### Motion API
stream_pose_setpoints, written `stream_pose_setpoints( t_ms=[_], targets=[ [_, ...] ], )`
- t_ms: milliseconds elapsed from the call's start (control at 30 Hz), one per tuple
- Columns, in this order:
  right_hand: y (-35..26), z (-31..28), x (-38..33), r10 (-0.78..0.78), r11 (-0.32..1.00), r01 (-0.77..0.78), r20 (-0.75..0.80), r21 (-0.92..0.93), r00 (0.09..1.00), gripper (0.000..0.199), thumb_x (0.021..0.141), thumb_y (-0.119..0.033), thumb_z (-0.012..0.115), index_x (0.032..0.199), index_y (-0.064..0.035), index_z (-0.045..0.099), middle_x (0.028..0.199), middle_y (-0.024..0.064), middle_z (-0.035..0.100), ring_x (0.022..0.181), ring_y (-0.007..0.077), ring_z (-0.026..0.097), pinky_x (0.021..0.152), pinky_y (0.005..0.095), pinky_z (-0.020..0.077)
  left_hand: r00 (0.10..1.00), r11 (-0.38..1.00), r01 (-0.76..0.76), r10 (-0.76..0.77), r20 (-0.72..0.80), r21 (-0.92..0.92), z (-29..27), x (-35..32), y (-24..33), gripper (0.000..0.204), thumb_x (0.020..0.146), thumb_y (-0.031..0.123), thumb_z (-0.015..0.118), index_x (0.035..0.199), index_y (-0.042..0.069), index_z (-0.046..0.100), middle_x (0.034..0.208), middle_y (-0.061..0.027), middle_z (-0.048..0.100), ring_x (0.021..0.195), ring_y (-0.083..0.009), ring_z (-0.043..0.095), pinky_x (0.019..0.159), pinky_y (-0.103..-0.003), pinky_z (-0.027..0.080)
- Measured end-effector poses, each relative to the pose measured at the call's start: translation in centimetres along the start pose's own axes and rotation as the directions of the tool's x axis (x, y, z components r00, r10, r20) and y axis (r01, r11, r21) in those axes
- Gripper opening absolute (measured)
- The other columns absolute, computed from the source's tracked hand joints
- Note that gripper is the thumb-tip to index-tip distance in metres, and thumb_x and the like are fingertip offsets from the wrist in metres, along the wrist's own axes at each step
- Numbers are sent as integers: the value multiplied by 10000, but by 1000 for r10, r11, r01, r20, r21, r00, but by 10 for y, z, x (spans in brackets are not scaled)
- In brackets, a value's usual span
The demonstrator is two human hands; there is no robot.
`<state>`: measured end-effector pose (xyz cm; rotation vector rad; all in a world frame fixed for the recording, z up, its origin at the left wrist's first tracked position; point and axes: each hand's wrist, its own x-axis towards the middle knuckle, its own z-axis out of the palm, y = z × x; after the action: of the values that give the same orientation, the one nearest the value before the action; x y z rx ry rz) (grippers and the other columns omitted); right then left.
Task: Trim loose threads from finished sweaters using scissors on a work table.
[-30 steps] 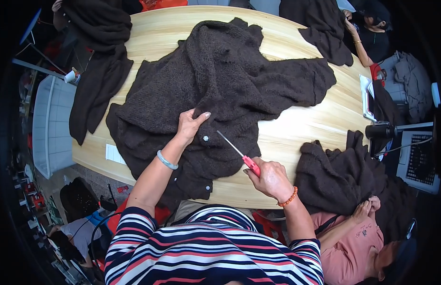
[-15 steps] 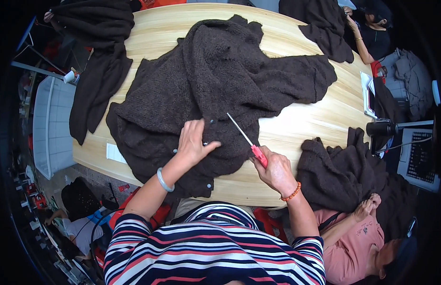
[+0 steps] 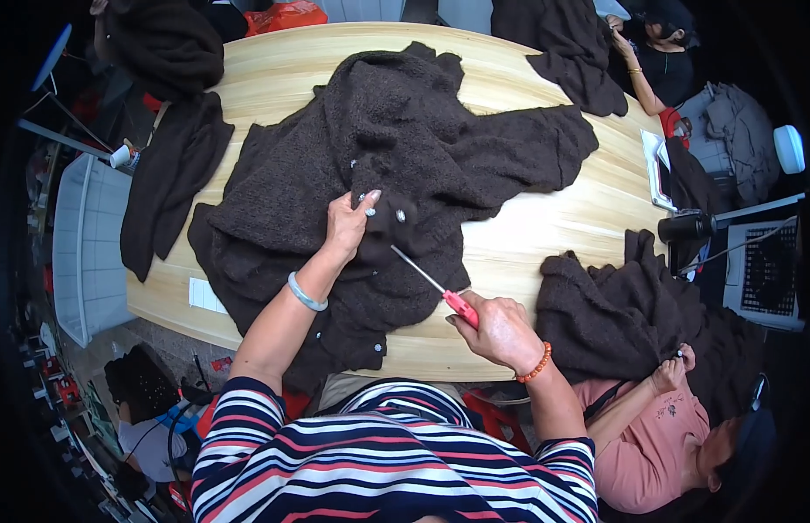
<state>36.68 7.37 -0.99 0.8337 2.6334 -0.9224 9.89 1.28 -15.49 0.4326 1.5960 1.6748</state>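
A dark brown knitted cardigan (image 3: 283, 183) lies spread in folds over the table, with several shiny buttons along its front. My left hand (image 3: 346, 225) is closed, pinching the cardigan's front edge beside a button (image 3: 370, 212). Another pale button (image 3: 401, 215) shows just right of those fingers. My right hand (image 3: 505, 333) grips a slim tool (image 3: 460, 308) with a pink-red handle and a long, thin metal shaft. Its tip points up and left over the knit, below the left hand; whether it touches the fabric I cannot tell.
More dark knitwear (image 3: 610, 305) lies at the right, handled by a person in pink. Another dark garment (image 3: 174, 183) hangs over the left edge. A black cylinder (image 3: 687, 228) and a white-framed device (image 3: 656, 170) are at the right rim. A white label (image 3: 206, 295) lies at the left front.
My left hand has gone from lying spread on the knit to pinching its front edge, slightly farther up. The tool's tip has moved left and nearer. The view has shifted slightly.
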Motion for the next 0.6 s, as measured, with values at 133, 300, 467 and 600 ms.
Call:
stream_pose_setpoints(
  t_ms=[133, 300, 467, 600],
  targets=[
    [-1, 1, 0, -9, 1000, 10, -43, 19, 999, 221, 896, -284, 619, 943, -68, 614, 656, 191, 641, 652, 378, 664, 639, 471, 532, 998, 997, -18, 23, -67, 76, 9, -10, -9, 168, 921, 189, 677, 872, 28, 674, 803, 39, 637, 708, -33, 530, 636, -225, 445],
    [5, 10, 3, 66, 995, -73, -97, -70, 993, 229, 894, -281, 616, 930, -55, 611, 662, 192, 647, 652, 384, 664, 627, 471, 533, 994, 990, 103, -100, 40, -92, -3, -14, -15, 162, 927, 196, 677, 960, 38, 665, 834, 25, 643, 715, -53, 552, 659, -236, 460],
    [-5, 9, 2, 34, 999, -35, -38, -21, 999, 222, 894, -276, 614, 944, -60, 609, 681, 206, 649, 677, 385, 668, 654, 479, 531, 985, 961, 168, -171, 3, -221, -20, -14, -22, 156, 952, 186, 637, 941, 33, 667, 849, 14, 650, 766, -63, 585, 690, -246, 493],
    [10, 18, -2, 113, 994, -112, -75, 9, 991, 224, 895, -272, 614, 969, -62, 601, 691, 214, 647, 690, 391, 666, 659, 488, 524, 928, 815, -229, 348, -133, 533, -19, -29, -11, 455, 907, 182, 663, 1269, -34, 492, 1153, -164, 564, 1016, -251, 568, 887, -377, 475]
  ],
)
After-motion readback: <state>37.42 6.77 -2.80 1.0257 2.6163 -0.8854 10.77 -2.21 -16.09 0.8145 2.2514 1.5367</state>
